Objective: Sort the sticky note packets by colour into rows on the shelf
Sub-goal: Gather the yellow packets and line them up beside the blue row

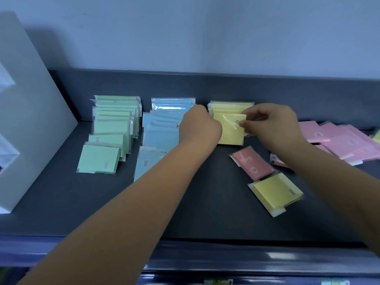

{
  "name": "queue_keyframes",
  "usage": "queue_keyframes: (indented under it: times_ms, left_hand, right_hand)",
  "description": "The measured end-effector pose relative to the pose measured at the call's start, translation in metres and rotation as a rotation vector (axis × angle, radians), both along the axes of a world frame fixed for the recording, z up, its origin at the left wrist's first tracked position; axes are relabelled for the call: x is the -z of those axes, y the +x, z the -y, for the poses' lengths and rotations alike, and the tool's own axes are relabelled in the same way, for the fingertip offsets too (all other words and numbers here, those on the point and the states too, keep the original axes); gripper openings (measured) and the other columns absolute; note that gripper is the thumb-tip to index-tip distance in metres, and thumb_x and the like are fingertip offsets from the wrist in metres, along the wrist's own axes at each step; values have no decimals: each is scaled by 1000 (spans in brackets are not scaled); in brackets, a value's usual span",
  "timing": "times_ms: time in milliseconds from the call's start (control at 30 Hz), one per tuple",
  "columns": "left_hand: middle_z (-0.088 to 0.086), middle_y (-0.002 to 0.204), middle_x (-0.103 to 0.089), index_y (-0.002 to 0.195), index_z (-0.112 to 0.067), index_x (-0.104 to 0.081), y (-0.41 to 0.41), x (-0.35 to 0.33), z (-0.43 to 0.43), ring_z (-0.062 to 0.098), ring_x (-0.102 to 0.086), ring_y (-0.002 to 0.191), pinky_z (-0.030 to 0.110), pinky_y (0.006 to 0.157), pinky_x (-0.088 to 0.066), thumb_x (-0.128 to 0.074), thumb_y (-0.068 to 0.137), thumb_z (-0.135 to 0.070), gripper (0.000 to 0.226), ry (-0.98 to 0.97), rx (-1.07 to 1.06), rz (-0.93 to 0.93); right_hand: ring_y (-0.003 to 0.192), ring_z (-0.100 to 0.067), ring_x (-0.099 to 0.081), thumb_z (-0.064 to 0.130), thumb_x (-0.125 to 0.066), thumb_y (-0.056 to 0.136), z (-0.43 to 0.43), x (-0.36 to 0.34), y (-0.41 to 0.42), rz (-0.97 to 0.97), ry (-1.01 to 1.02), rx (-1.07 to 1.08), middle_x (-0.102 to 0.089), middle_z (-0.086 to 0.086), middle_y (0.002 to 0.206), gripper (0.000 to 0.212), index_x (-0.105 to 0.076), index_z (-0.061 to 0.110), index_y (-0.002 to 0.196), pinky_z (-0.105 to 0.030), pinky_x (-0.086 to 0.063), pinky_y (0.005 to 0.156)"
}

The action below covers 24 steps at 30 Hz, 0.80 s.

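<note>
Three rows of packets lie on the dark shelf (185, 212): a green row (111, 130) at left, a blue row (160, 138) in the middle, a yellow row (230, 112) to the right. My right hand (271, 126) pinches the right edge of the front yellow packet (229, 130) of that row. My left hand (197, 128) sits curled at that packet's left edge; its fingers are hidden, so I cannot tell whether it grips the packet. A loose salmon-pink packet (253, 163) and a loose yellow packet (277, 192) lie nearer me.
A pile of pink packets (339, 140) spreads at the far right, partly behind my right forearm. A white panel (30, 120) leans at the left end. The shelf's low back wall (205, 85) runs behind the rows; its front lip (246, 256) is near me.
</note>
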<state>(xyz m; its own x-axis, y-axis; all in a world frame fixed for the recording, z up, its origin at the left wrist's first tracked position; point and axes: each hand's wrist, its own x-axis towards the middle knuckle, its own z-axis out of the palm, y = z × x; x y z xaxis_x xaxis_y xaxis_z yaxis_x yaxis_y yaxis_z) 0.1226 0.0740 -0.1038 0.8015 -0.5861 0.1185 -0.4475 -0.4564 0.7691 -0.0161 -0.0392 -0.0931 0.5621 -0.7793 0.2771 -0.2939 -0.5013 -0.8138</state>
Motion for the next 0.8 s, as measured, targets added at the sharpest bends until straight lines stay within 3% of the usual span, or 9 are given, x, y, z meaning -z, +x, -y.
queue_keyframes:
  times_ms: [233,367,433,533,633,733,800]
  left_hand:
    - [4,65,-54,72,-9,-55,-3,6,-1,25,-55,58,24,48,-29,-51,67,-6,7,46,8,-20]
    - [0,61,-39,63,-14,-40,-7,1,-3,20,-38,54,26,47,-23,-52,70,-2,18,45,-20,13]
    - [0,65,-45,67,-14,-45,-8,-1,-2,20,-43,58,27,48,-25,-53,72,-2,14,35,-31,-2]
    - [-3,82,-61,85,-16,-59,-10,1,-4,21,-58,74,28,54,-35,-56,76,-7,12,0,-29,-19]
    - [-7,88,-65,89,-26,-61,-15,0,-7,19,-63,83,33,65,-50,-60,79,-12,17,-133,-9,-25]
    - [-7,87,-69,88,-25,-68,-13,-11,-10,17,-68,84,38,75,-58,-67,81,-10,16,-348,44,-83]
    - [-3,92,-71,96,-20,-72,-12,-19,-14,15,-69,87,34,79,-58,-70,84,-7,17,-477,50,-167]
  right_hand:
    - [84,-15,-73,15,-88,78,1,9,2,-60,15,25,-74,4,84,31,-73,23,104,-41,-62,87]
    - [82,-10,-71,13,-87,78,-3,5,4,-50,-31,31,-72,6,84,28,-72,22,100,-35,-61,87]
    - [82,-9,-70,14,-87,79,-3,3,3,-60,-35,37,-72,7,85,28,-72,22,101,-33,-60,88]
    - [83,-16,-72,16,-88,78,-2,2,2,-52,31,26,-72,4,84,29,-72,23,102,-41,-61,87]
    - [80,-21,-73,27,-86,79,-5,-4,-2,-29,25,-1,-71,1,82,29,-74,28,106,-42,-61,82]
    - [63,-9,-69,34,-78,87,-8,-19,-9,-120,-32,-75,-71,7,69,10,-78,28,95,-27,-52,63]
    - [52,-8,-62,29,-78,89,-7,-25,-12,-69,41,-97,-70,7,62,8,-79,22,87,-20,-43,54]
